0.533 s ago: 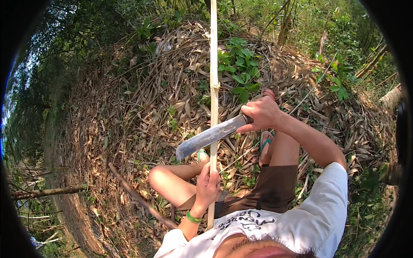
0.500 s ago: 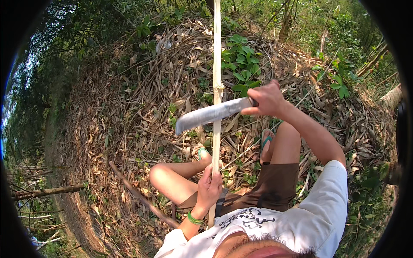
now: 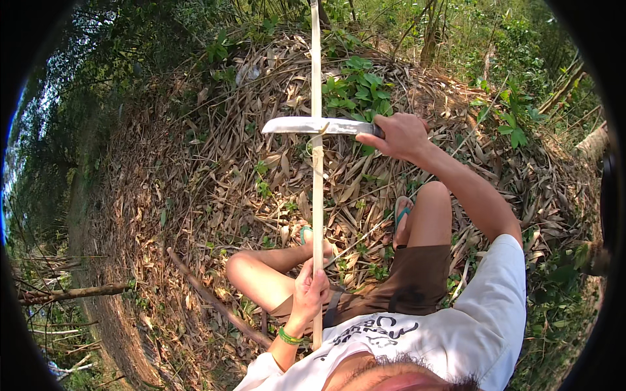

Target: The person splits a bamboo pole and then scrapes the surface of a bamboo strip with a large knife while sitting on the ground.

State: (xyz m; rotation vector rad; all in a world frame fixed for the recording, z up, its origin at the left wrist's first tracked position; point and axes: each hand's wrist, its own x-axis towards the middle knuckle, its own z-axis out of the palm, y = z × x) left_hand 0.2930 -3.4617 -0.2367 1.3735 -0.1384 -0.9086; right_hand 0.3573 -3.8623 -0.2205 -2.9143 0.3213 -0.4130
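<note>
White shirt [image 3: 489, 296], brown shorts [image 3: 420, 277]

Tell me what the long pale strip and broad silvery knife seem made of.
Long pale strip: probably bamboo or wood, bare and matte, judging by its cream colour. Silvery knife blade: likely steel, scuffed, given its metallic sheen. Dark handle: mostly hidden by the right hand, material unclear.

Outdoors, the ground is a mound of dry, strap-shaped leaf litter [image 3: 215, 169], dappled with sunlight and shade. A broad-leaved green plant [image 3: 366, 88] grows near the top of the slope. Dark trees [image 3: 124, 55] crowd the upper left — pale sky [image 3: 29, 111] showing through at the edge — while bright undergrowth [image 3: 515, 45] fills the upper right. A bare branch [image 3: 75, 293] juts in at left; a cut log [image 3: 593, 144] lies far right.
</note>
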